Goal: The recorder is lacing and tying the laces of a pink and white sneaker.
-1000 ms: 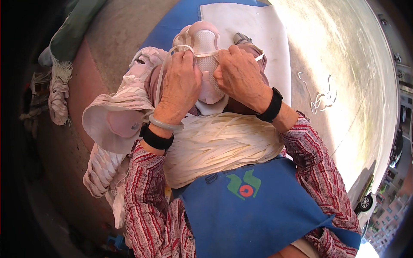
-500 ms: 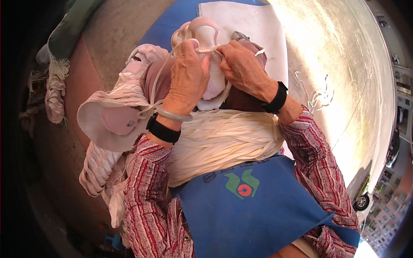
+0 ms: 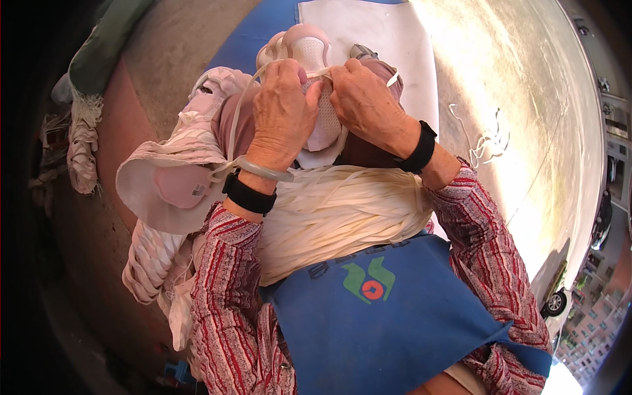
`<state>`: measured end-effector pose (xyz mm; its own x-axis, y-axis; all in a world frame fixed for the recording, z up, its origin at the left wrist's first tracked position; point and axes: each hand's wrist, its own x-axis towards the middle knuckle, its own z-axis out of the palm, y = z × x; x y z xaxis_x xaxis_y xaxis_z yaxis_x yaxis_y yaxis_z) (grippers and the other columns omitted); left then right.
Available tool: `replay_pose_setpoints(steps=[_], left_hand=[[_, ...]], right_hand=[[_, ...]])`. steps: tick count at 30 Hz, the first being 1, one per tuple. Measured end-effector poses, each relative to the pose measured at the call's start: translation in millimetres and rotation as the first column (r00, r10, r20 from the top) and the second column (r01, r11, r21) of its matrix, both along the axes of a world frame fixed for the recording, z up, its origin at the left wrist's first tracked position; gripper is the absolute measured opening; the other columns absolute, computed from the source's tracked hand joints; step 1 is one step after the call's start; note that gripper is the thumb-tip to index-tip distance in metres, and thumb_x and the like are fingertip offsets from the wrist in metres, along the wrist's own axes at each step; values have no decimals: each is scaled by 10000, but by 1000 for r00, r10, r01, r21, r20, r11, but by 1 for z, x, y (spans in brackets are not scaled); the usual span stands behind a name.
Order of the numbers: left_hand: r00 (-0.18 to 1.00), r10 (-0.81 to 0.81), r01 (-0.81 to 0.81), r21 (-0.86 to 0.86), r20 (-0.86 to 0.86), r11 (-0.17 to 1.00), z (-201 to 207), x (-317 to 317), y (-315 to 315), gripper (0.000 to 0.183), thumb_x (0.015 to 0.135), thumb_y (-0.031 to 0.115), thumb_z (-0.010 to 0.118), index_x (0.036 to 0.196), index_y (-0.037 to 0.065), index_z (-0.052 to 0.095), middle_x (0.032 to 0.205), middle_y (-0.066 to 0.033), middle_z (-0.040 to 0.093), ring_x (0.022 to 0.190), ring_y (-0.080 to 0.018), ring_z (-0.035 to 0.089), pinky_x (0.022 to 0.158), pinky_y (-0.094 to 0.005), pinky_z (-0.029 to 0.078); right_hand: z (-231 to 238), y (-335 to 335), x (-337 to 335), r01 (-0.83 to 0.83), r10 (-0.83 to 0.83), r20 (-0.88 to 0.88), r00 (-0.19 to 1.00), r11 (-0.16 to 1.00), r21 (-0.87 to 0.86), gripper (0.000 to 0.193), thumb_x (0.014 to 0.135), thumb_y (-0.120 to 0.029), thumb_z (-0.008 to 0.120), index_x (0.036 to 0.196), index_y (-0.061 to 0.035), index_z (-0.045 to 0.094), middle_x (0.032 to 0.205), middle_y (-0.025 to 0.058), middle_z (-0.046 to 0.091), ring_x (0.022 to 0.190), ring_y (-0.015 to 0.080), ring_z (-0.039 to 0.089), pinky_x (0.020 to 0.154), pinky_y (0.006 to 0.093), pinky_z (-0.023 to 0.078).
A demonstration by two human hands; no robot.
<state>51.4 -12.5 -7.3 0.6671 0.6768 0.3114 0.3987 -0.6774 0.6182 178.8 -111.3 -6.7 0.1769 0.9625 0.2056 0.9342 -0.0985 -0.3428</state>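
A pale pink and white shoe piece (image 3: pixel 309 51) with mesh panels stands between my knees, its rounded end pointing away. My left hand (image 3: pixel 284 108) is closed at its left side, pinching a flat cream shoelace (image 3: pixel 245 108) whose long tail runs down past my wrist. On the other side my right hand (image 3: pixel 365 99) grips the same lace across the piece; a short end shows beyond its knuckles. Fingertips partly hide the spot where the lace meets the mesh. A thick bundle of cream laces (image 3: pixel 349 204) lies across my lap, behind a blue apron (image 3: pixel 388 322).
Several pale shoe uppers (image 3: pixel 148 257) are stacked at my left, near a wide white piece (image 3: pixel 141 197) with a pink patch. A white sheet (image 3: pixel 375 26) lies ahead over something blue. Loose laces (image 3: pixel 487 145) lie on the sunlit ground at right.
The whole view has shifted slightly to the left. Both hands keep their hold on the lace, with only small movement of the right fingers against the shoe piece.
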Motion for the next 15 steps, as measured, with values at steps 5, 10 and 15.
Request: replay_pose_setpoints(steps=[5,10,15], left_hand=[[999,5,-3,39,-50,999,0,-2,2,234,801,152,744,851,24,554,828,-139,605,816,-340,596,704,-445,457],[998,-56,57,17,-22,998,4,-8,0,208,807,119,724,871,14,556,878,-153,597,804,-358,610,685,-447,479],[992,-124,124,-58,-7,991,5,-16,0,193,813,92,707,904,8,558,939,-167,600,808,-387,634,671,-458,502]], right_hand=[[2,-1,7,-62,62,-194,979,998,5,210,840,-35,571,1044,19,576,893,189,557,848,361,587,733,425,497],[7,-4,3,-27,25,-251,968,1000,-4,184,834,-29,571,998,36,623,860,180,582,807,357,603,728,416,489],[7,-4,-1,37,-9,-329,944,996,77,161,814,-23,583,932,51,665,831,169,625,794,332,620,730,394,487]])
